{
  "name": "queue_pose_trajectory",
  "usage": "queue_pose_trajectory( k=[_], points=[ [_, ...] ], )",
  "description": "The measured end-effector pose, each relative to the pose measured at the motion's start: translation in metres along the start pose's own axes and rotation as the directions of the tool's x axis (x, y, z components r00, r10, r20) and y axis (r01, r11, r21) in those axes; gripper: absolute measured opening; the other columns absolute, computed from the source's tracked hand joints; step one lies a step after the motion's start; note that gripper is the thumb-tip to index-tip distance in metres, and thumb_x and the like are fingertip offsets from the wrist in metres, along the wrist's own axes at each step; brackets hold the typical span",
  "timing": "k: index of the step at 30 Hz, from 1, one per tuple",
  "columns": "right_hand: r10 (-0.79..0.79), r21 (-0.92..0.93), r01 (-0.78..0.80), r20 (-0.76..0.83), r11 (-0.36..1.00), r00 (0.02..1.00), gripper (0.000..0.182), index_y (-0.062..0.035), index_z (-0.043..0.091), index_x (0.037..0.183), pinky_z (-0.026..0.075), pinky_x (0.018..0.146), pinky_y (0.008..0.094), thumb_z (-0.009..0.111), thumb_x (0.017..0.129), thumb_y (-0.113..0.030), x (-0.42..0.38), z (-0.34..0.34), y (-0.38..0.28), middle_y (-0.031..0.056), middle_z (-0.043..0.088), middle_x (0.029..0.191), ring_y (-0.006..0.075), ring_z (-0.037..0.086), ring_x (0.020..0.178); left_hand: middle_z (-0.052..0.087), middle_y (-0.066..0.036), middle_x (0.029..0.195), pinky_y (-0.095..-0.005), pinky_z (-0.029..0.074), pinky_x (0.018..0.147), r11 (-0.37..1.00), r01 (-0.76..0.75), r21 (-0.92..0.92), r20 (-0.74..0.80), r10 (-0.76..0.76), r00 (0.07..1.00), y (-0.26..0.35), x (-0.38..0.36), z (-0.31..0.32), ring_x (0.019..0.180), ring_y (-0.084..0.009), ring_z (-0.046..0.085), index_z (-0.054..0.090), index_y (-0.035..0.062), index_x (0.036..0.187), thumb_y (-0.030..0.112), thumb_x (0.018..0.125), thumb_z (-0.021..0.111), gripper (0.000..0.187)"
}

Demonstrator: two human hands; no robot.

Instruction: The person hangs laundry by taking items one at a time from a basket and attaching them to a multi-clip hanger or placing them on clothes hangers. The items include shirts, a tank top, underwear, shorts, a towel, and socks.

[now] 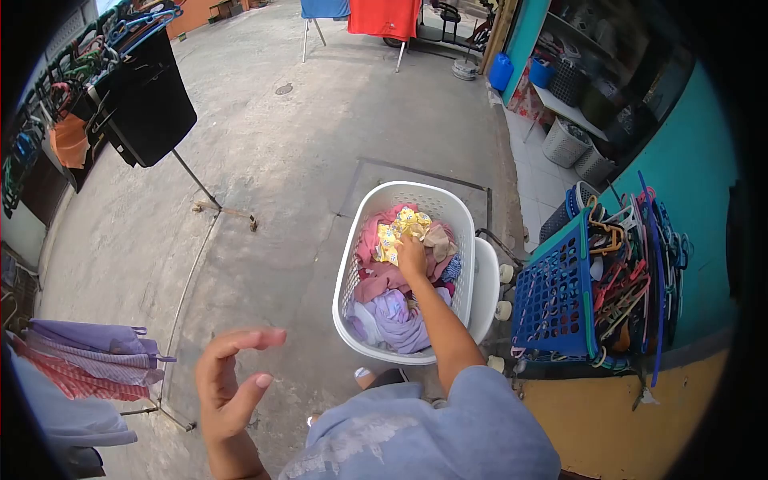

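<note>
A white plastic laundry basket [346, 280] stands on the ground in front of me, filled with damp-looking clothes. My right hand [412, 254] reaches into it, its fingers closed on a yellow printed garment [394, 234] that lies on top. Around that hand are pink clothes [382, 278], a beige cloth [439, 240] and lavender clothes [402, 330]. My left hand [232, 384] is raised to the left of the basket, thumb and fingers apart, holding nothing.
Beside the basket is a white basin [483, 288]. On the right, a blue crate [552, 296] is piled with hangers [624, 280]. Left stand racks with hanging black cloth [152, 100] and purple and striped clothes [96, 352]. Red cloth [384, 18] hangs farther off.
</note>
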State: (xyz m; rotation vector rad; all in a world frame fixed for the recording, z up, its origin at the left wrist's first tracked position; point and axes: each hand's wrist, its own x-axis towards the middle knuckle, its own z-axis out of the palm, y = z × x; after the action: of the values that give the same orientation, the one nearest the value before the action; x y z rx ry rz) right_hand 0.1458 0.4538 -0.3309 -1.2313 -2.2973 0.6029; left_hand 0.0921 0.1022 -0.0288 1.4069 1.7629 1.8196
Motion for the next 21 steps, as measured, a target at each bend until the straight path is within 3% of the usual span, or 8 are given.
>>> queue_pose_trajectory(
  k=[1,2,5,8,11,13,16,21],
  points=[
    [-0.073,0.030,0.074,-0.026,0.997,0.997,0.020,-0.0047,0.057,0.091,0.044,0.076,0.0465,0.059,0.079,-0.021,0.010,-0.006,-0.002,0.0165,0.056,0.094,0.0348,0.053,0.095,0.063,-0.017,0.101,-0.0343,0.044,0.082,0.994,0.095,0.057,-0.007,-0.094,0.996,-0.013,-0.002,-0.003,0.092,-0.0242,0.060,0.052,0.0026,0.113,0.002,0.074,0.059,0.040],
    [-0.248,0.053,0.257,-0.133,0.965,0.959,0.017,-0.0041,0.056,0.090,0.044,0.073,0.0430,0.056,0.081,-0.019,0.023,-0.013,-0.005,0.0167,0.057,0.085,0.0324,0.055,0.086,0.063,-0.016,0.101,-0.0332,0.044,0.082,0.976,0.186,0.110,-0.021,-0.185,0.983,-0.027,-0.005,-0.006,0.093,-0.0227,0.060,0.053,0.0025,0.111,0.001,0.075,0.058,0.037],
    [-0.255,0.509,0.279,-0.118,0.814,0.960,0.012,-0.0039,0.055,0.086,0.046,0.068,0.0383,0.054,0.083,-0.016,0.052,-0.077,-0.057,0.0122,0.057,0.076,0.0321,0.057,0.074,0.063,-0.012,0.103,-0.0305,0.043,0.083,0.923,0.378,0.072,-0.067,-0.374,0.925,-0.065,-0.013,-0.013,0.096,-0.0187,0.058,0.053,0.0026,0.111,0.000,0.078,0.055,0.032],
    [-0.205,0.726,0.088,0.074,0.682,0.976,0.012,-0.0042,0.052,0.083,0.045,0.063,0.0313,0.051,0.086,-0.016,0.061,-0.153,-0.121,0.0051,0.054,0.072,0.0198,0.054,0.063,0.061,-0.010,0.105,-0.0302,0.042,0.086,0.890,0.450,-0.074,-0.098,-0.456,0.885,-0.093,-0.014,-0.008,0.100,-0.0174,0.056,0.052,0.0029,0.113,0.003,0.082,0.053,0.031],
    [-0.423,0.963,-0.024,0.141,0.270,0.895,0.011,-0.0058,0.050,0.084,0.044,0.061,0.0256,0.050,0.087,-0.017,0.065,-0.192,-0.168,0.0003,0.051,0.072,0.0088,0.051,0.065,0.057,-0.010,0.114,-0.0289,0.041,0.086,0.866,0.457,-0.202,-0.104,-0.483,0.869,-0.113,-0.011,0.001,0.103,-0.0182,0.054,0.047,0.0047,0.118,0.010,0.085,0.053,0.034],
    [-0.501,0.982,-0.101,0.170,0.161,0.848,0.010,-0.0069,0.049,0.084,0.044,0.060,0.0241,0.050,0.086,-0.017,0.057,-0.213,-0.206,0.0002,0.051,0.073,0.0076,0.051,0.065,0.052,-0.011,0.122,-0.0298,0.040,0.087,0.839,0.470,-0.274,-0.080,-0.507,0.858,-0.128,-0.010,0.002,0.109,-0.0191,0.051,0.044,0.0058,0.123,0.012,0.086,0.052,0.038],
    [-0.622,0.971,-0.228,0.218,0.065,0.752,0.011,-0.0079,0.047,0.084,0.044,0.060,0.0229,0.049,0.084,-0.019,0.035,-0.235,-0.258,0.0005,0.051,0.073,0.0074,0.051,0.065,0.039,-0.012,0.135,-0.0334,0.035,0.094,0.844,0.409,-0.346,-0.179,-0.488,0.855,-0.143,-0.011,-0.003,0.122,-0.0211,0.040,0.033,0.0078,0.133,0.023,0.087,0.050,0.051],
    [-0.816,0.893,-0.445,0.310,0.072,0.489,0.012,-0.0083,0.046,0.082,0.044,0.064,0.0215,0.047,0.082,-0.020,0.004,-0.228,-0.328,0.0011,0.051,0.073,0.0081,0.052,0.066,0.027,-0.011,0.143,-0.0365,0.027,0.101,0.867,0.341,-0.363,-0.298,-0.455,0.839,-0.151,-0.026,-0.039,0.132,-0.0226,0.026,0.023,0.0090,0.139,0.038,0.086,0.049,0.066]
  ],
)
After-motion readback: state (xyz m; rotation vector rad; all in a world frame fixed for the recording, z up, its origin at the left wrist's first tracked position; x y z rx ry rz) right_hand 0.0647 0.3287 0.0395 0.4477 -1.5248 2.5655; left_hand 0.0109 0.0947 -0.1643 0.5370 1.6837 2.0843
